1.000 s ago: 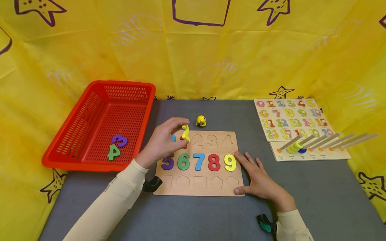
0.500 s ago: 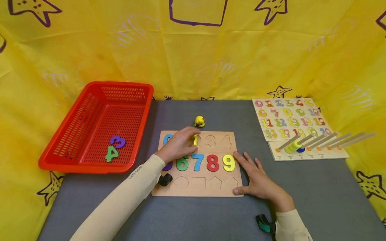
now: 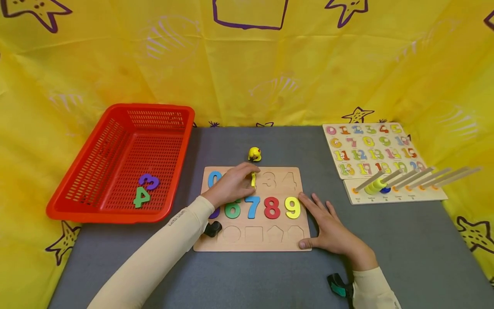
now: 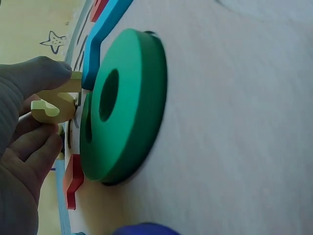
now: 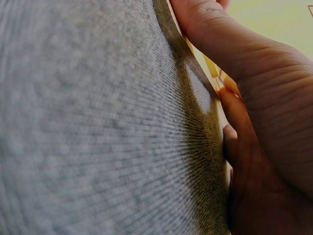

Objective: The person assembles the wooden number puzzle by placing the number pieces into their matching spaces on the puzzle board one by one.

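My left hand (image 3: 230,185) pinches a yellow number piece (image 3: 253,179) between thumb and fingers, standing on edge over the 2 recess of the wooden number board (image 3: 243,246). In the left wrist view the curved yellow piece (image 4: 55,115) is close to the board; whether it touches is unclear. Beside that hand the green 6 (image 3: 232,210) and blue 7 (image 3: 252,207) sit in the board. The red 8 (image 3: 272,207) and yellow 9 (image 3: 292,208) are farther right. My right hand (image 3: 329,231) rests along the board's right edge, fingers extended, thumb at the near corner.
A red basket (image 3: 112,216) at left holds a purple 3 (image 3: 149,181) and a green 4 (image 3: 141,197). Behind the board stands a small yellow toy (image 3: 254,154). At right lie a printed number board (image 3: 364,156) and a pegged counting stand (image 3: 401,196).
My left hand has moved right and lowered the yellow piece from above the 1 area to the 2 recess. My right hand stays at the board's edge.
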The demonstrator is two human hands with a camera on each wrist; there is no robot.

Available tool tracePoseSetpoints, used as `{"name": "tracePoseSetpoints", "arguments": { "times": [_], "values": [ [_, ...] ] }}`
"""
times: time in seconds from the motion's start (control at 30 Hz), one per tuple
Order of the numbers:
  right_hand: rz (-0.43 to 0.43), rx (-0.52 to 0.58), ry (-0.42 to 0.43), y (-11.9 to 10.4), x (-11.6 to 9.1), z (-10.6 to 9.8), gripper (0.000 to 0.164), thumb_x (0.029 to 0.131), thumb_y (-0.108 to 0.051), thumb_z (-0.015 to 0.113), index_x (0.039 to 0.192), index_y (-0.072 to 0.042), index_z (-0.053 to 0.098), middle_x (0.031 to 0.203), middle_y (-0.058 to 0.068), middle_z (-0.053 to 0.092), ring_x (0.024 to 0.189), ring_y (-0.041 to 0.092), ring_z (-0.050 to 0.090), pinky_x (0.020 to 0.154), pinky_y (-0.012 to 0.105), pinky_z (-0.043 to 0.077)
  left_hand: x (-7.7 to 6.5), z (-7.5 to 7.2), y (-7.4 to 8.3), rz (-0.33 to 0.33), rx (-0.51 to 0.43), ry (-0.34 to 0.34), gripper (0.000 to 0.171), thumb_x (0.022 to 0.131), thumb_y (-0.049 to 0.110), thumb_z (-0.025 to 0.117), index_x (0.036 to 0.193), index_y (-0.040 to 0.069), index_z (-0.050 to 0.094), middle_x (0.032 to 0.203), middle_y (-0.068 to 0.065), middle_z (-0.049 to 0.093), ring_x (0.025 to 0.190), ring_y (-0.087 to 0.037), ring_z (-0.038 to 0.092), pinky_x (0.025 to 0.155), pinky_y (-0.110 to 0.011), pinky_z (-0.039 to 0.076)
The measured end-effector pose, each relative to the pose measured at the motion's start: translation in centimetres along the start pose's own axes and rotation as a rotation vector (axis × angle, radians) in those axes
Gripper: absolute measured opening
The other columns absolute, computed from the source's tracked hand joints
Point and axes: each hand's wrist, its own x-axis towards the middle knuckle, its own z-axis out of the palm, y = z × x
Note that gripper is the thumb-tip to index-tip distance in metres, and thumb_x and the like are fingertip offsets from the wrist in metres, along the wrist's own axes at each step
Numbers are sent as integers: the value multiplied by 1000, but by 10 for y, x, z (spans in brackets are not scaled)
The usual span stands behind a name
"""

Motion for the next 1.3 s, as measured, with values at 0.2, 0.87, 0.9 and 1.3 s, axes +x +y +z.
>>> {"name": "tracePoseSetpoints", "arguments": {
  "times": [0.2, 0.87, 0.9, 1.3],
  "values": [
    [2, -1, -4, -1, 1, -1, 129, 61, -59, 90, 164, -23, 19, 168, 6, 20, 154, 38, 2, 117, 63, -9, 0, -1, -1, -3, 56, -4, 54, 88, 16, 78, 137, 7, 59, 135, -6, 55, 110, -19, 58, 100, -33, 50],
    [-16, -2, -4, -3, 5, -1, 129, 61, -58, 91, 164, -22, 20, 168, 5, 21, 154, 38, 2, 116, 65, -8, -2, -2, -2, -57, 138, -31, 52, 89, 23, 80, 135, 7, 60, 133, -10, 57, 115, -25, 59, 102, -38, 49],
    [-15, 0, -5, -3, 5, -1, 129, 61, -58, 90, 164, -22, 20, 168, 5, 21, 154, 38, 2, 116, 65, -8, -3, -2, -2, -55, 140, -30, 52, 89, 23, 80, 135, 7, 60, 132, -10, 57, 115, -25, 59, 102, -38, 49],
    [-6, 0, 3, -1, 0, -1, 130, 61, -59, 90, 164, -23, 19, 168, 5, 20, 154, 37, 2, 116, 63, -8, -23, -53, 40, 62, 119, 131, 63, 90, 25, 79, 145, 10, 53, 149, -8, 49, 135, -27, 50, 106, -43, 46]
  ]
}}
